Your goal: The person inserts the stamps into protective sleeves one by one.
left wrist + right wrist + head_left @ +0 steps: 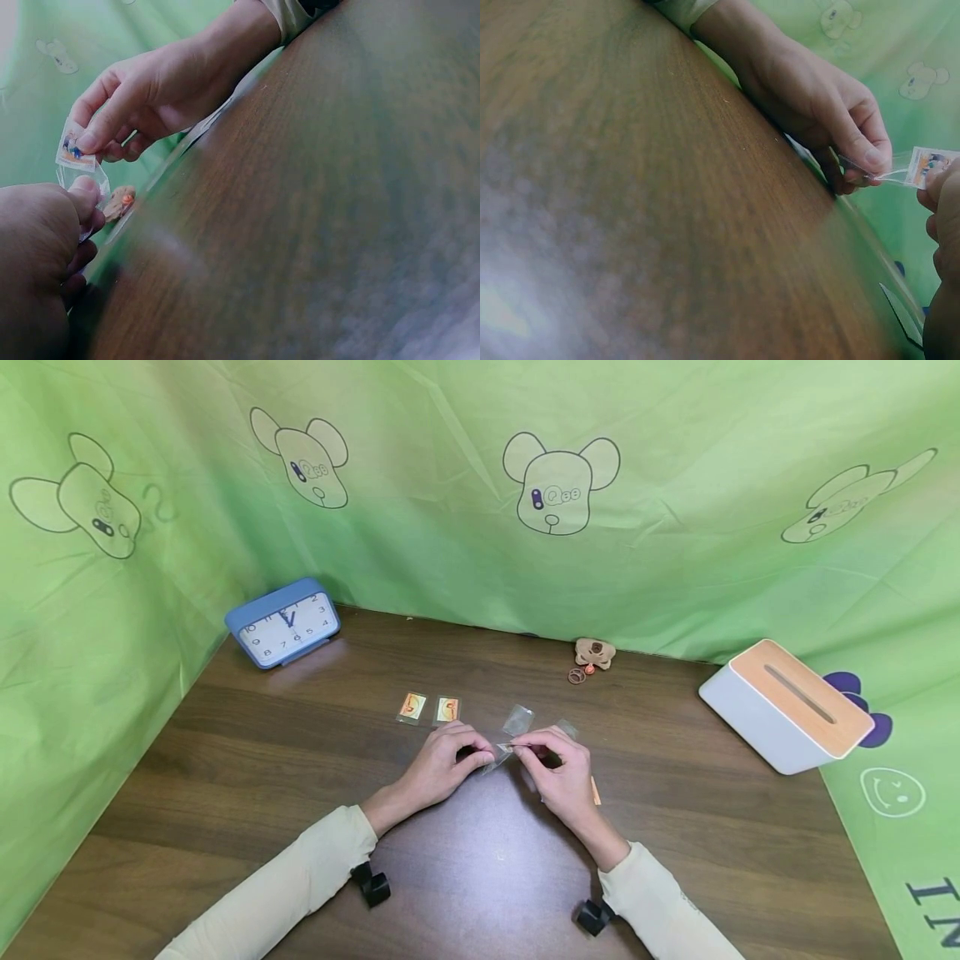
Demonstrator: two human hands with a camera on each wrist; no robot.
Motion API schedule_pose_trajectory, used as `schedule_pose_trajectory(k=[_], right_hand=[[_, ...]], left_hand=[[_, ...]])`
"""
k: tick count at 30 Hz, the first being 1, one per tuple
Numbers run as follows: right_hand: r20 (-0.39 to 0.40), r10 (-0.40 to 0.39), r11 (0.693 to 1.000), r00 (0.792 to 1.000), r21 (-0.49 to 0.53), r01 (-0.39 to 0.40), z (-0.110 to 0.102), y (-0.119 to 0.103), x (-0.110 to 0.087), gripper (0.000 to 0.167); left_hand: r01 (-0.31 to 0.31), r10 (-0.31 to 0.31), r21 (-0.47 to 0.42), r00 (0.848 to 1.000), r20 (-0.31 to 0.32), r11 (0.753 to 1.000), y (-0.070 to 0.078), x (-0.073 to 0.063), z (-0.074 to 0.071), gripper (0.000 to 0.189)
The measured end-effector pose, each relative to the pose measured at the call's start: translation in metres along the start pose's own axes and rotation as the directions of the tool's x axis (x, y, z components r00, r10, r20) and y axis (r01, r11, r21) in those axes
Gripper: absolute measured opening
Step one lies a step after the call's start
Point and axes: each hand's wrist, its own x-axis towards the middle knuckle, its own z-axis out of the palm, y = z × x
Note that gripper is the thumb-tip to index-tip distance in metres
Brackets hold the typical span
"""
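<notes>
My left hand pinches a small clear plastic sleeve between thumb and fingers. Between the thumb and fingers of my right hand is a stamp with a white border and a coloured picture. The stamp is at the sleeve's mouth; how far inside it lies I cannot tell. Beyond my left hand, two sleeved stamps lie side by side on the table. A clear sleeve lies beyond both hands, another just behind my right hand. An orange-edged piece is mostly hidden by that hand.
A blue clock stands at the back left of the brown wooden table. Near the back edge lies a brown bear-like keychain. A white tissue box with a wooden top stands at the right. Green printed cloth hangs behind.
</notes>
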Motion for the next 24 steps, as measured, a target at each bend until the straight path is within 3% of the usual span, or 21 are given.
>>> schedule_pose_trajectory(k=[9, 14, 24], right_hand=[[-0.011, 0.008, 1.000, 1.000, -0.023, -0.008, 0.000, -0.030, 0.010, 0.021], [-0.013, 0.011, 1.000, 1.000, -0.022, -0.011, 0.000, -0.032, 0.010, 0.021], [-0.008, 0.027, 0.999, 1.000, -0.034, -0.027, 0.000, -0.033, 0.010, 0.019]], left_hand=[[-0.027, 0.027, 0.014, 1.000, -0.010, 1.000, 0.000, 0.000, 0.000, 0.005], [-0.061, 0.061, 0.005, 0.998, -0.029, 0.998, -0.005, 0.000, 0.002, 0.007], [-0.047, 0.048, 0.033, 0.998, -0.030, 0.998, -0.018, -0.002, 0.009, 0.006]])
